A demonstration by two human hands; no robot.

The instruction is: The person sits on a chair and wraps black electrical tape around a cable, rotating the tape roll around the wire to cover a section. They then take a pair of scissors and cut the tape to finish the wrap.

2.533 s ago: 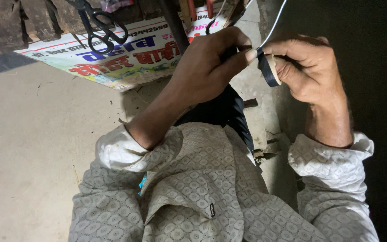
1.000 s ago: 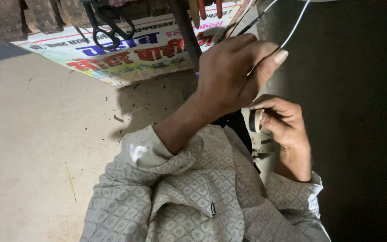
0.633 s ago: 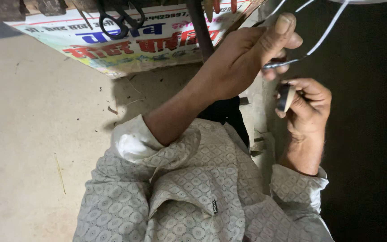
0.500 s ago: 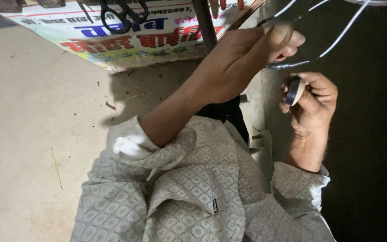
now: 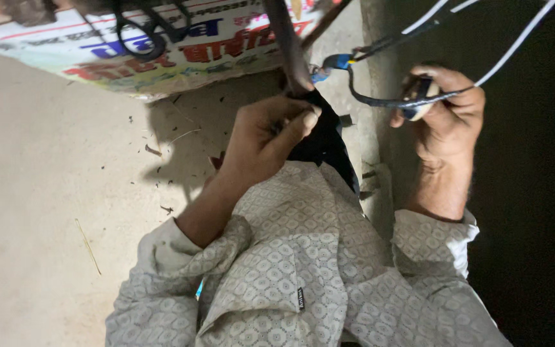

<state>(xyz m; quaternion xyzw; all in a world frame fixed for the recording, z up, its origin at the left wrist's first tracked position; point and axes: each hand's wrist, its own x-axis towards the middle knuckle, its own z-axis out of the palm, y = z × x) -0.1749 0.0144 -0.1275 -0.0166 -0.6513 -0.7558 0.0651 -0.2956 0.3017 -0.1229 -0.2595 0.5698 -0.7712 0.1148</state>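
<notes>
My right hand (image 5: 448, 119) is raised at the right and grips a small roll of dark tape (image 5: 419, 106). A dark-wrapped wire (image 5: 380, 99) crosses its fingers. That wire curves up to a blue joint (image 5: 338, 62), and white wires (image 5: 515, 45) run off to the top right. My left hand (image 5: 268, 135) is lower, at the centre, with its fingers curled shut. It rests against dark cloth (image 5: 325, 141), just below the end of a brown rod (image 5: 287, 45). I see nothing between its fingers.
A printed paper sheet (image 5: 97, 58) lies at the top left with black-handled scissors (image 5: 142, 32) on it. The concrete floor (image 5: 52, 193) carries small bits of debris. The right side is a dark surface (image 5: 534, 193).
My left hand has let go of the wire and dropped to the dark cloth. My right hand has risen with the tape roll and now carries the wire.
</notes>
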